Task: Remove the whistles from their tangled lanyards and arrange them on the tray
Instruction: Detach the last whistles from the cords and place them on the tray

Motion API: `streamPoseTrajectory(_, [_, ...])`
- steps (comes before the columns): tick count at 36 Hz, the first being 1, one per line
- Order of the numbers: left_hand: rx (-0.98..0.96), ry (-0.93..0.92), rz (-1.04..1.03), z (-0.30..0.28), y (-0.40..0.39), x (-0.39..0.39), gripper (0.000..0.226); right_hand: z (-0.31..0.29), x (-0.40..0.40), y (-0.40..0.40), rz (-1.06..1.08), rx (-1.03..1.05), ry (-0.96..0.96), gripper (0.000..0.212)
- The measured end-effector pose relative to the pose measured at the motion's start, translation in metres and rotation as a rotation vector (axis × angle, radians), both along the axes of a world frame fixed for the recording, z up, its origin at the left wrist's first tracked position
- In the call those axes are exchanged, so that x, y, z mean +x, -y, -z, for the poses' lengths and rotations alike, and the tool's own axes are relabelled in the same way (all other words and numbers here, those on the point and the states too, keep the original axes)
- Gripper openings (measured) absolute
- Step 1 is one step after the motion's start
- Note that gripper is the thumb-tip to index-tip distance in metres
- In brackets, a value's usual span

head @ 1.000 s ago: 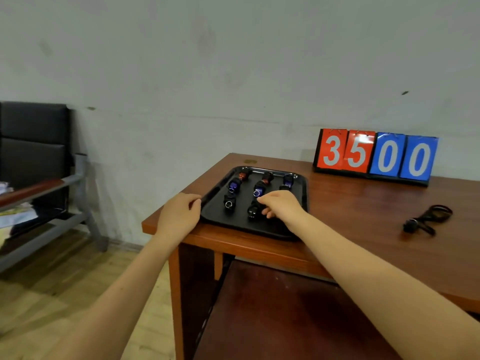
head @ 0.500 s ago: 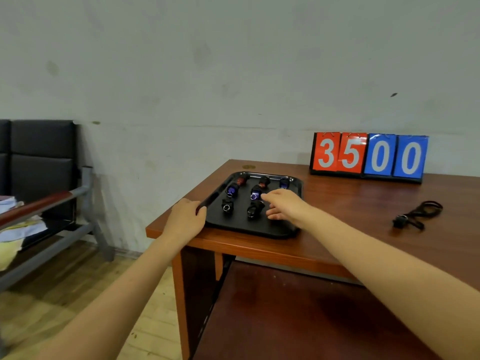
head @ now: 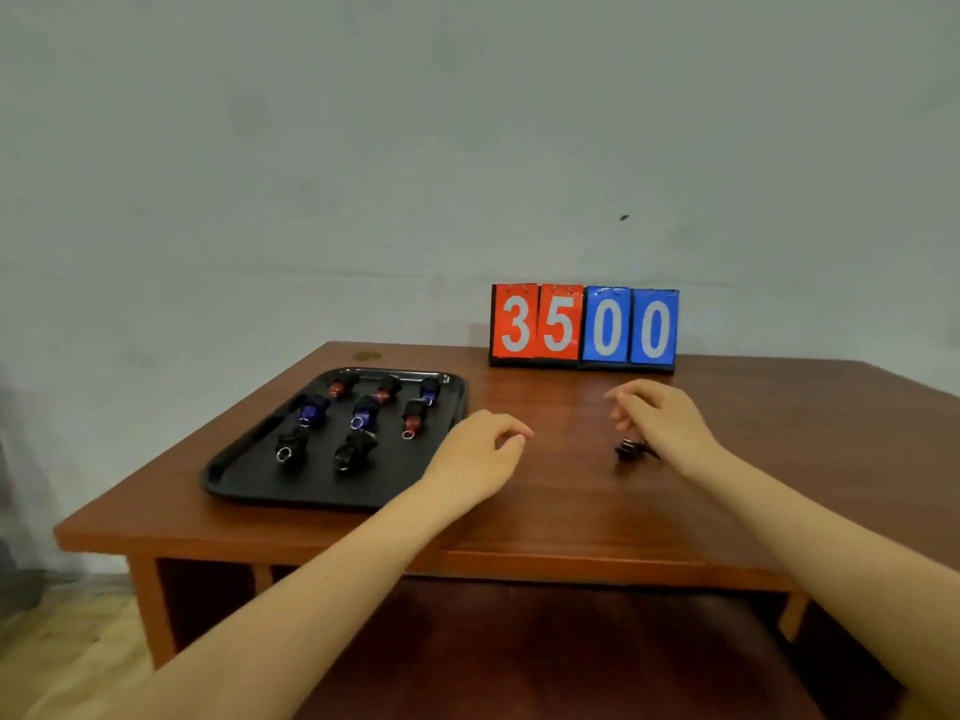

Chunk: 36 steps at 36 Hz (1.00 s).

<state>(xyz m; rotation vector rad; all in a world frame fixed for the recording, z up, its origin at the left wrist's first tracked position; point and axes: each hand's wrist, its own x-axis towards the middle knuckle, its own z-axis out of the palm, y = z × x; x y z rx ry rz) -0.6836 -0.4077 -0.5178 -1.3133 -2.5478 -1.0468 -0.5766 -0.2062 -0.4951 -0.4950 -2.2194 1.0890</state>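
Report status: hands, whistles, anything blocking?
Left hand and right hand both loosely curled, holding nothing. Eight whistles on tray; last whistle, lanyard attached, on table under right hand. Path clear.

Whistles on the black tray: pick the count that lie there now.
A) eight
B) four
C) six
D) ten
A: the black tray holds eight whistles in three rows, three at the back, three in the middle and two at the front, with the front right place bare; a ninth dark whistle with its lanyard lies off the tray on the table, beside the right hand.
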Motion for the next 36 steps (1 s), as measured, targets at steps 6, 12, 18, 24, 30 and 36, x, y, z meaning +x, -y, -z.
streamPoseTrajectory(6, [-0.054, 0.077, 0.059, 0.004, -0.078, 0.016, 0.029, 0.031, 0.034, -0.066, 0.145, 0.221, 0.122, 0.014])
streamPoseTrajectory(12, [-0.166, -0.014, 0.027, 0.022, -0.138, 0.022, 0.056, 0.043, 0.025, -0.092, 0.2, 0.239, 0.187, 0.02])
streamPoseTrajectory(18, [-0.133, -0.111, 0.135, 0.022, -0.164, 0.011, 0.031, 0.049, 0.005, -0.107, 0.128, 0.384, 0.189, 0.019])
streamPoseTrajectory(24, [0.101, 0.285, 0.173, 0.016, -0.175, -0.006, 0.024, 0.049, -0.015, -0.112, 0.084, 0.556, 0.191, 0.027])
streamPoseTrajectory(30, [0.398, 0.612, 0.105, 0.015, -0.178, -0.018, 0.016, 0.046, -0.031, -0.116, -0.117, 0.49, 0.249, 0.035])
streamPoseTrajectory(36, [0.627, 0.853, 0.105, 0.013, -0.174, -0.032, 0.021, 0.045, -0.028, -0.118, -0.089, 0.507, 0.188, 0.029])
